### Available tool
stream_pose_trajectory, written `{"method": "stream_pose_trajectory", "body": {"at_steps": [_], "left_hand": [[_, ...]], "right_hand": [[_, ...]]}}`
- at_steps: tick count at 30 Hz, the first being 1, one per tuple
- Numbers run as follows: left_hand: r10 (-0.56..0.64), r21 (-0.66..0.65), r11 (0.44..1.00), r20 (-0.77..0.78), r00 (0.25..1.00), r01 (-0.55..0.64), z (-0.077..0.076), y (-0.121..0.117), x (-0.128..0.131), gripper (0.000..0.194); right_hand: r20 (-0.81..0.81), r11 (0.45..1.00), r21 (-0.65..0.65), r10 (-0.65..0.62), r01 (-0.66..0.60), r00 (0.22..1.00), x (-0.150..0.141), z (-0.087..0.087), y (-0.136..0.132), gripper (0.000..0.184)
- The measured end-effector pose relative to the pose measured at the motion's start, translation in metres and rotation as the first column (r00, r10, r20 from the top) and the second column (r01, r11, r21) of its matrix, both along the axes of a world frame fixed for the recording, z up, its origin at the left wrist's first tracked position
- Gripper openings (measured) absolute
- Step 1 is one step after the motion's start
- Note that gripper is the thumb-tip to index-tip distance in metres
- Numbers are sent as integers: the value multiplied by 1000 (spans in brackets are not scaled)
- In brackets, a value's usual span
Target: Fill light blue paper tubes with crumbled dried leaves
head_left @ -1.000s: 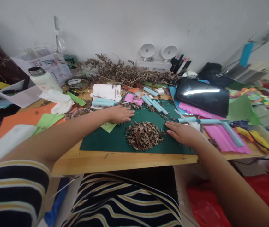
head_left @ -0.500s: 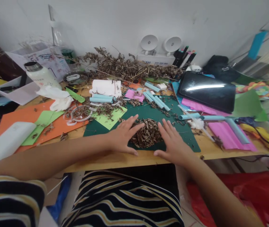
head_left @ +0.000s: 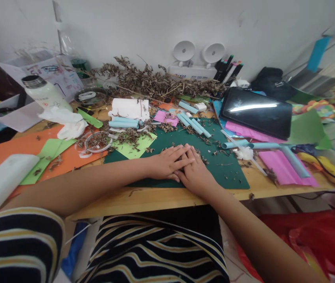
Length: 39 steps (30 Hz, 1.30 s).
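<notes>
A pile of dried brown leaves (head_left: 203,160) lies on a dark green mat (head_left: 229,173) at the table's front edge, mostly covered by my hands. My left hand (head_left: 167,162) rests flat on it from the left, fingers stretched out. From the right, my right hand (head_left: 195,171) lies over the pile too, its fingers spread and overlapping those of my left hand. Leaf crumbs dot the mat around them. Behind the left hand, a yellow-green paper sheet (head_left: 139,148) carries more leaf bits.
Dried leafy branches (head_left: 158,80) lie along the wall. Blue paper tubes (head_left: 195,125), a white paper roll (head_left: 129,108) and a black tablet (head_left: 256,114) surround the mat. A bottle (head_left: 46,92) stands back left; orange paper (head_left: 11,147) and a white device (head_left: 10,182) lie front left.
Both hands have moved inward from the sides of the leaf pile and now lie flat over it, fingers overlapping. The view has shifted slightly.
</notes>
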<state>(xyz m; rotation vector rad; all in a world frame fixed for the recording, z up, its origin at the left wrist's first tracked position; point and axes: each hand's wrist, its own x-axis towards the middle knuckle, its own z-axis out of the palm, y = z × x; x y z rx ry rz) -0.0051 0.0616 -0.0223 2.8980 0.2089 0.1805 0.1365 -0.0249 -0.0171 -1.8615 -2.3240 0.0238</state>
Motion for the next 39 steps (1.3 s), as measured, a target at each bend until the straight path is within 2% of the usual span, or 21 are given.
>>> {"method": "stream_pose_trajectory", "body": {"at_steps": [7,11,14,17,19,21,23,25,27,29,32,36,37,39], "left_hand": [[-49,26,999,77,996,48,-5,62,18,71],[9,53,999,51,999,-11,-2,77,25,74],[76,52,996,53,996,-79,3,72,22,85],[151,24,988,132,980,-155,15,60,10,97],[197,23,978,225,954,-207,25,49,0,96],[205,52,971,335,920,-235,35,34,-9,85],[143,108,973,420,896,-206,41,14,-15,73],[-26,213,973,462,886,-83,42,-7,-18,65],[-186,311,950,464,866,38,37,-25,-18,56],[-264,356,930,466,844,94,31,-36,-18,50],[-251,353,933,481,840,76,28,-38,-22,44],[-63,256,963,518,853,-84,33,-21,-37,38],[-32,238,965,519,854,-109,35,-15,-41,36],[-32,237,966,508,861,-104,36,-3,-48,31]], "right_hand": [[-13,999,29,-16,16,1000,14,-5,58,62],[1,996,-23,-87,87,996,18,-3,78,63],[7,987,-37,-156,156,988,17,1,73,68],[-26,984,-44,-176,175,984,23,9,61,71],[-84,977,-42,-210,207,974,37,17,56,68],[-170,955,12,-292,298,941,55,25,58,60],[-242,889,88,-418,449,876,73,32,67,51],[-183,832,74,-531,550,828,86,34,79,42],[-30,824,2,-566,566,824,92,33,91,36],[95,832,-73,-543,550,834,92,31,99,34],[125,820,-124,-546,559,828,95,35,101,35],[66,791,-32,-609,611,791,115,54,82,37],[96,793,-1,-606,609,790,121,58,75,35],[235,842,-18,-521,540,820,132,61,60,31]]}}
